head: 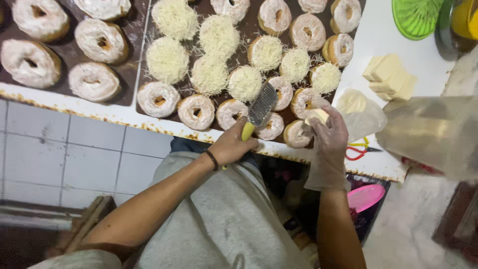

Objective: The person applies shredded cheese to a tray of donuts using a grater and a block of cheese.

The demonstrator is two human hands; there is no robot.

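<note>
Big brown tray (pixel 239 62) of white-glazed ring doughnuts fills the table. Left hand (pixel 230 145) clamps the yellow-handled metal grater (pixel 262 105) over the front row; gloved right hand (pixel 328 130) pinches a pale cheese block (pixel 317 116) beside it. Risk: knuckles scraping, shreds missing doughnuts.

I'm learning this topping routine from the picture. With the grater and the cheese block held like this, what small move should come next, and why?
Probably bring the cheese block in the gloved right hand onto the grater held by the left hand and stroke it: the two are apart, and the frosted donuts beneath are bare.
</note>
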